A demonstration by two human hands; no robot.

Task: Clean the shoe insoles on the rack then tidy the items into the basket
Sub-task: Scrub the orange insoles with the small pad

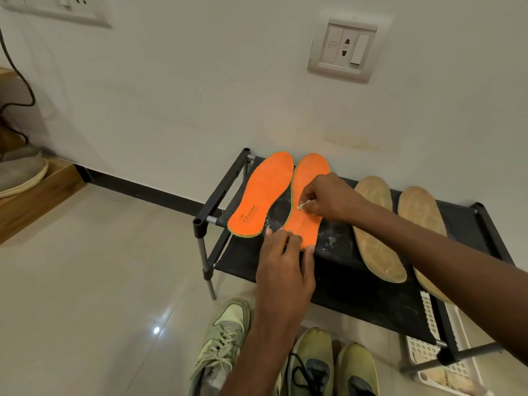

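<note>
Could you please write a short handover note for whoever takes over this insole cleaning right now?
Left hand: fingers flat on the heel end of the second orange insole, steadying it.
Right hand: pinching a small pale wipe, rubbing the middle of that insole.
On the rack: the first orange insole lies left of it; two tan insoles lie to the right, untouched at present.
White powdery residue shows on the shelf near the orange pair.
Basket: white, on the floor under the rack's right end.
Left: finish this insole, do the tan ones, then load the basket.
</note>
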